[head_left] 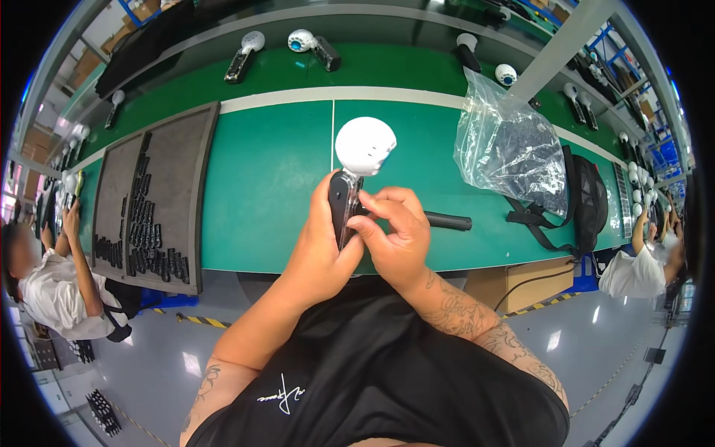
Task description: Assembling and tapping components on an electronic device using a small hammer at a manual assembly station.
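Note:
My left hand (318, 249) is wrapped round the black handle (339, 195) of a handheld device with a round white head (364, 145). The device is upright over the green table, head away from me. At the handle's right side, my right hand (401, 237) has thumb and forefinger pinched together; whatever is between the fingertips is too small to make out. A black textured rod (449, 221) lies on the table, its near end hidden behind my right hand.
To the left, a dark grey tray (195, 216) bears several small black parts. A clear plastic bag (506, 145) and a black backpack (588, 197) lie to the right. More white-headed devices (249, 51) rest on the far green belt. People sit at both sides.

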A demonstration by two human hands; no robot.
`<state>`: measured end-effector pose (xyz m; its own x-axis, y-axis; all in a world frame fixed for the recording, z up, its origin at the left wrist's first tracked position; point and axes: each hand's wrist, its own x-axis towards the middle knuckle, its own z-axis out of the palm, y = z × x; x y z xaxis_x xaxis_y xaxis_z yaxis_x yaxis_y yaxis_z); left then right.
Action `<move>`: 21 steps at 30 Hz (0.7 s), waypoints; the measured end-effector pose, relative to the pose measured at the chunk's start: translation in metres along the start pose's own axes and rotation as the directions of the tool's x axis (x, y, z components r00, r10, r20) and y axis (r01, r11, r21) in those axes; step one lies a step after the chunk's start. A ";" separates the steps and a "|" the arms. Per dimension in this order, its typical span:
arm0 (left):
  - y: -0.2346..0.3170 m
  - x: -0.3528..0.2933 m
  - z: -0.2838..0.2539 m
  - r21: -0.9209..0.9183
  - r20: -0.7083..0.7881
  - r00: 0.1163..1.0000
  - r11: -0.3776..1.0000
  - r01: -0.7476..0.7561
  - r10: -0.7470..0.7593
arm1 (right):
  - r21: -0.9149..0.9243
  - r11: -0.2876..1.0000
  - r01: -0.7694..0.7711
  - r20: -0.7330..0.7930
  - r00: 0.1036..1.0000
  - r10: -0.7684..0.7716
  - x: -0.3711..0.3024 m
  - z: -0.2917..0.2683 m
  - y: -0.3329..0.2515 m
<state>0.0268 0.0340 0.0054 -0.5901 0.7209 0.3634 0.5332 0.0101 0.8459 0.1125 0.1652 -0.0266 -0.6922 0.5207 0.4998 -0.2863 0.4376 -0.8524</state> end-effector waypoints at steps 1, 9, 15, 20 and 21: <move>0.000 0.000 -0.003 -0.155 0.027 0.993 0.981 0.117 -0.114 | -0.076 0.995 0.057 0.042 0.998 -0.054 0.003 -0.001 -0.002; -0.006 -0.006 -0.031 -0.841 0.336 0.874 0.306 0.446 -0.352 | -0.738 0.651 0.179 0.344 0.929 0.135 0.022 -0.048 0.015; -0.008 -0.005 -0.038 -0.869 0.279 0.890 0.299 0.394 -0.362 | -0.754 0.657 -0.001 0.325 0.869 0.374 0.036 -0.057 -0.006; -0.001 -0.003 -0.039 -0.810 0.212 0.899 0.446 0.381 -0.382 | -0.334 0.942 0.022 0.131 0.991 0.024 0.037 -0.080 -0.095; -0.002 -0.004 -0.039 -0.799 0.209 0.898 0.461 0.385 -0.387 | -0.301 0.947 0.112 0.026 0.994 -0.109 0.028 -0.079 -0.100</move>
<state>0.0044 0.0045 0.0174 -0.6096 0.7884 -0.0826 -0.4657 -0.2719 0.8421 0.1739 0.1939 0.0844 -0.6741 0.4506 0.5853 -0.1489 0.6932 -0.7052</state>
